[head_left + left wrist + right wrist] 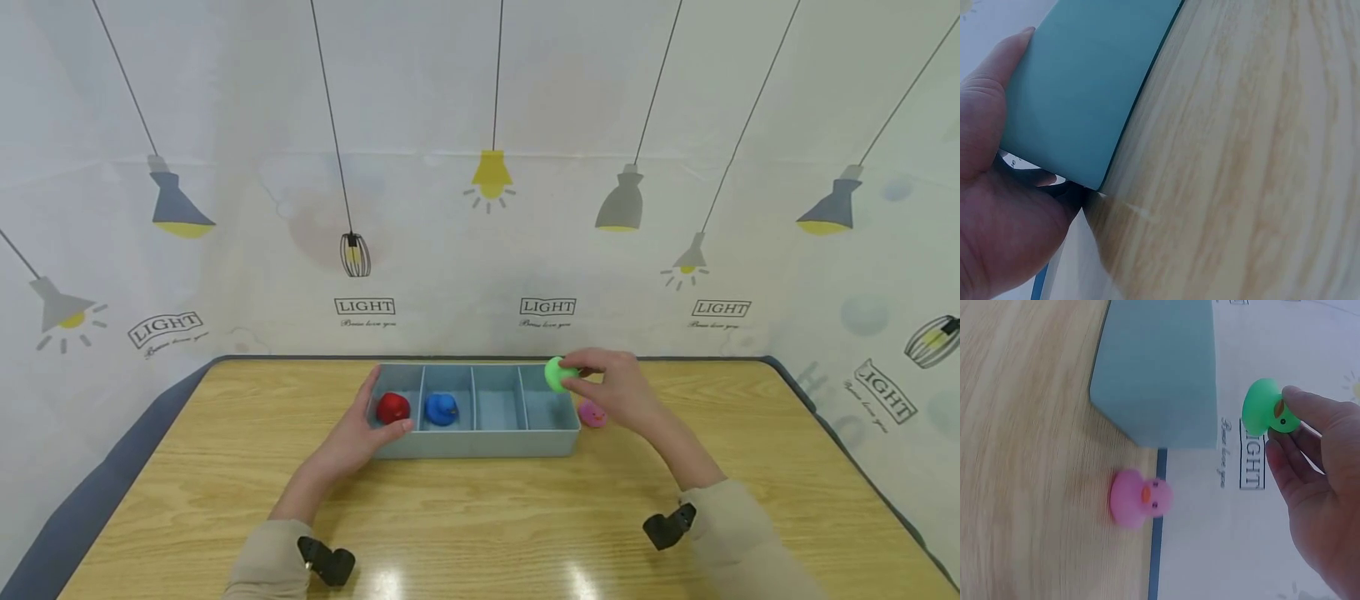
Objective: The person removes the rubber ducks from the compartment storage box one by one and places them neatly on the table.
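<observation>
A blue-grey divided box (472,444) stands on the table, split into compartments in a row. My left hand (358,429) holds its left end, thumb over the front rim and fingers along the left side. In the leftmost compartment lies a red rubber duck (393,408), and a blue rubber duck (441,409) sits in the one beside it. My right hand (617,388) pinches a green rubber duck (1261,407) by the head between thumb and fingers, raised above the rightmost compartment. Just right of the box, a pink rubber duck (1132,499) sits on the table.
The wooden table (480,517) has a dark edge at the back and sides. Behind it hangs a pale backdrop (442,100) printed with lamps. A small black camera is worn on each sleeve.
</observation>
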The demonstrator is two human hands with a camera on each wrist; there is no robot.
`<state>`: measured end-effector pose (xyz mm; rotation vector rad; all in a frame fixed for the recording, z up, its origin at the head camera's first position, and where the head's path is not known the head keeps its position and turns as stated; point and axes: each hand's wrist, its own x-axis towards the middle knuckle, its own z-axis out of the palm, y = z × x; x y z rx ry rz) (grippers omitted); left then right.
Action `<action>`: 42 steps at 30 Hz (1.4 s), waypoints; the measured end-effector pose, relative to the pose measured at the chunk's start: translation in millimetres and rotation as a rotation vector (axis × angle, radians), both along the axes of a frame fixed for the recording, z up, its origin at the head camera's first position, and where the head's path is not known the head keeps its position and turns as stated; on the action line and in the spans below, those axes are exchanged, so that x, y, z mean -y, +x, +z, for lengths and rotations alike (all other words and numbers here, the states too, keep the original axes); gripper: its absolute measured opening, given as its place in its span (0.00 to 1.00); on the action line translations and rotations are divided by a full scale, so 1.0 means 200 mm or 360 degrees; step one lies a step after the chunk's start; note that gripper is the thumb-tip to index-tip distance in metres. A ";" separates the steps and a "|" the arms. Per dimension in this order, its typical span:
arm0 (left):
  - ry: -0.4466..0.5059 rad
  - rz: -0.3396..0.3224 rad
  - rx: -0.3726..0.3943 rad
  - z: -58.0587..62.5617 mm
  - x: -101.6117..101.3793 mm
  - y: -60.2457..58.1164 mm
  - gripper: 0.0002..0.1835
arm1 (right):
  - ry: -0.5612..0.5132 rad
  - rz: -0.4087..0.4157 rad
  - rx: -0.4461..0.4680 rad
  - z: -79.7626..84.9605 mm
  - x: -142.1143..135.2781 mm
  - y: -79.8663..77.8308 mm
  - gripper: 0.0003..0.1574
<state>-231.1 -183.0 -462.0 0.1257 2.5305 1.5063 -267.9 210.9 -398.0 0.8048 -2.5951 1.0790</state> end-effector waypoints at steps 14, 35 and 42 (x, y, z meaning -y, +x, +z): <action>0.0015 -0.0003 0.0001 0.00 0.00 0.01 0.60 | 0.0129 -0.0197 0.0099 -0.05 -0.30 0.05 0.15; 0.0011 -0.0004 0.0002 0.01 -0.01 0.01 0.57 | 0.0226 -0.0365 0.0338 -0.19 -0.49 0.05 0.16; 0.0006 0.0003 0.0019 0.00 0.00 0.00 0.58 | 0.0272 -0.0376 0.0408 -0.21 -0.51 0.05 0.17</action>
